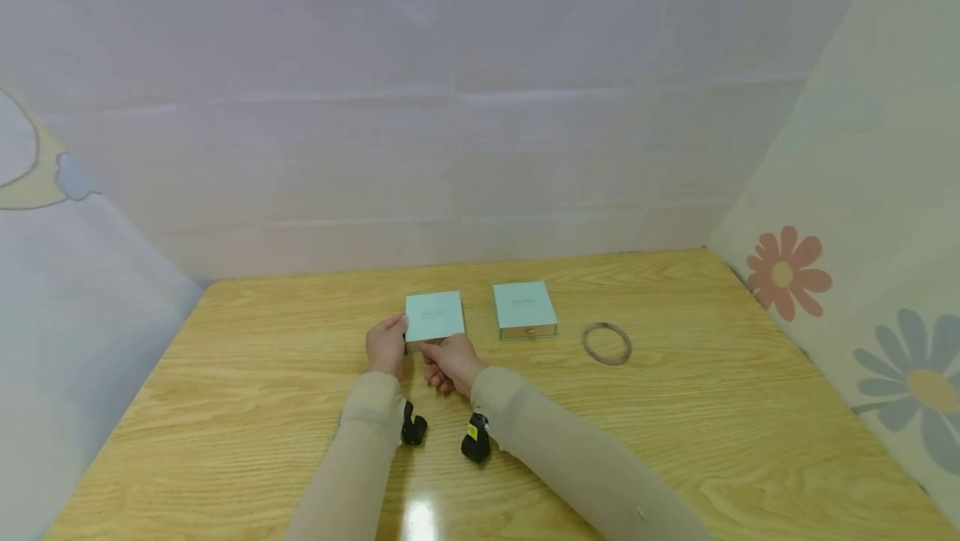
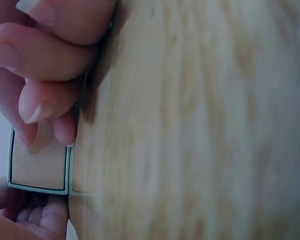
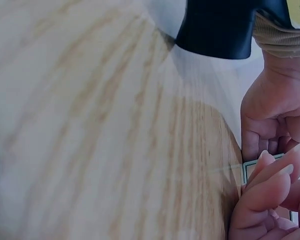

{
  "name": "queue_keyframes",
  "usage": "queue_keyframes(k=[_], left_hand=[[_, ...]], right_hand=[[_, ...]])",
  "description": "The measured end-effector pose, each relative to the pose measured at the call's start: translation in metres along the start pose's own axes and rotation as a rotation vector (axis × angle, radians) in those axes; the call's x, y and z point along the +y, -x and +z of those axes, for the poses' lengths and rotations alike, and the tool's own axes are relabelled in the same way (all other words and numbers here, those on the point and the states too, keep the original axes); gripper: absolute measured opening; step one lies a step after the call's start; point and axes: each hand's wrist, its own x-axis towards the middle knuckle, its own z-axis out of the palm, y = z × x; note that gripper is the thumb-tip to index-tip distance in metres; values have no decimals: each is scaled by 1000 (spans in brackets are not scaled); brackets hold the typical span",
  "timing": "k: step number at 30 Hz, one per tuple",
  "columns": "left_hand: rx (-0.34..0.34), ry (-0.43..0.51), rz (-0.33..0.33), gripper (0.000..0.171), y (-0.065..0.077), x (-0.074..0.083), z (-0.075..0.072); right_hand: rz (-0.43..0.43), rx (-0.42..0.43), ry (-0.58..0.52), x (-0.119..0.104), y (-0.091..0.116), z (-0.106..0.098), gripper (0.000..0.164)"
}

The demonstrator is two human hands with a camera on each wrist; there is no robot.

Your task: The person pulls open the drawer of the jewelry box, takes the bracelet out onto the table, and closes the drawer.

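Observation:
A pale mint-green drawer box [image 1: 433, 314], with faint lettering on its lid, lies on the table. My left hand [image 1: 386, 347] holds it by its left side. At the middle of its front my right hand [image 1: 454, 360] pinches with thumb and forefinger, the other fingers curled below. In the left wrist view the beige drawer front [image 2: 37, 170] sits inside a green rim, partly covered by the right fingers. Those fingers hide whatever they pinch. A matching box [image 1: 525, 309] stands to the right, its beige front showing a small orange-brown tab [image 1: 531, 331].
On the right of the wooden table [image 1: 247, 374] lies a thin brownish ring [image 1: 629, 347], like a bangle. Black wrist cameras are strapped to both wrists. A pale wall sheet [image 1: 450, 149] rises along the table's back edge, and a flower-printed one [image 1: 862, 274] borders the right.

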Motion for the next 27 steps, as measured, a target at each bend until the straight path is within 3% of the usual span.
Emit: queue_keyframes(k=[8,18,27], left_hand=[[23,-19,-21,35,-2,1,-1],[6,-50,-45,36,1,4,-10],[-87,24,-65,38,10,16,-24]], right_hand=[[-3,10,-4,-1,4,0,31],[-5,2,-13,1,10,-2,31],[-45,-2,16,0,19,-16,32]])
